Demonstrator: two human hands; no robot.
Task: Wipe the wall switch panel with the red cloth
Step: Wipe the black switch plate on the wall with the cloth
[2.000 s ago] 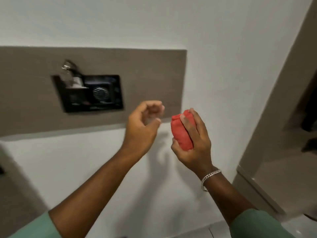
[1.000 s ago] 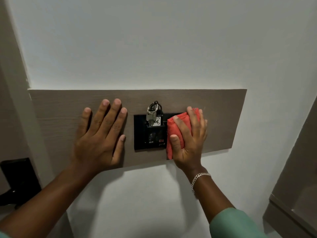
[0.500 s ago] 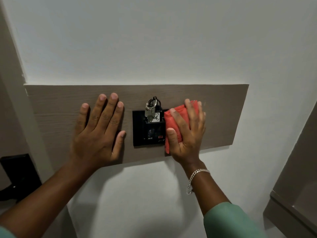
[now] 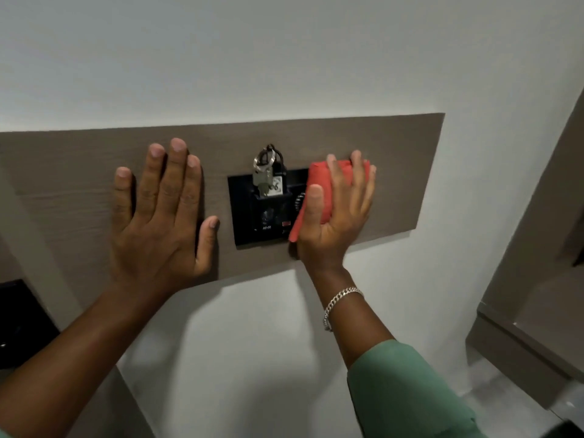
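Head view: the black switch panel (image 4: 252,216) sits near the centre of a brown wall board (image 4: 407,172) set on a white wall (image 4: 284,58). A key ring with keys (image 4: 267,175) hangs at the panel's 12 o'clock edge. The right hand (image 4: 335,216) presses the folded red cloth (image 4: 319,178) flat against the panel's 3 o'clock side, its fingers (image 4: 357,172) spread over the cloth and the thumb lying along the cloth's inner edge. A silver bracelet (image 4: 339,303) circles that wrist, above a green sleeve (image 4: 404,390). At the panel's 9 o'clock, just beside it, the left hand (image 4: 161,222) rests palm-flat on the board, fingers spread and holding nothing.
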